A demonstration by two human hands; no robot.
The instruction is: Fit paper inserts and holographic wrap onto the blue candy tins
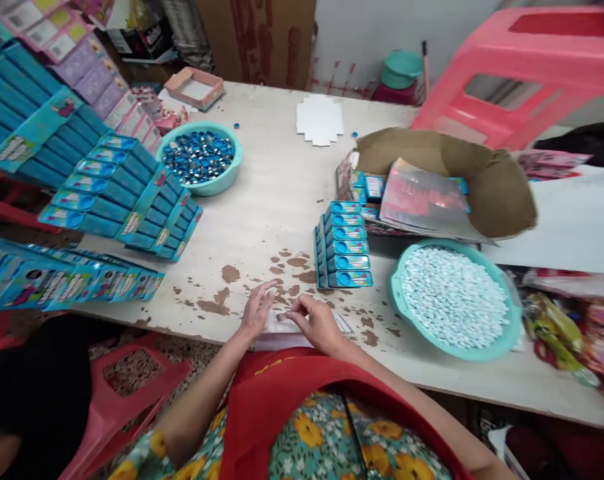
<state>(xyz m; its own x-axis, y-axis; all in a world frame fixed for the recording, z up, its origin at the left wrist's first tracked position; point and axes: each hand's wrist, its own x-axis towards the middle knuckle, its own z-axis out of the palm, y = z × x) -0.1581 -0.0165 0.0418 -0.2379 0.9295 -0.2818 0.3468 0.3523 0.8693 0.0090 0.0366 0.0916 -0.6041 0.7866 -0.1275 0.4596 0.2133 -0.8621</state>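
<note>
Near the table's front edge lies a small pale, flat item [275, 341], close against the red apron. My left hand [257, 308] rests at its left side, fingers apart and holding nothing. Thumb and forefinger of my right hand [315, 321] are pinched together over it, by a small dark spot; what they hold is too small to name. Beyond my hands stands a stack of blue boxes [349, 247] with round openings. To the right is a teal basin [399, 287] full of small white pieces.
At the left a teal bowl [237, 163] holds blue and silver caps, beside tall stacks of blue boxes [127, 180]. An open carton [512, 187], a white cutout [320, 120], a pink tray [212, 97] and a pink chair [532, 47] are further back.
</note>
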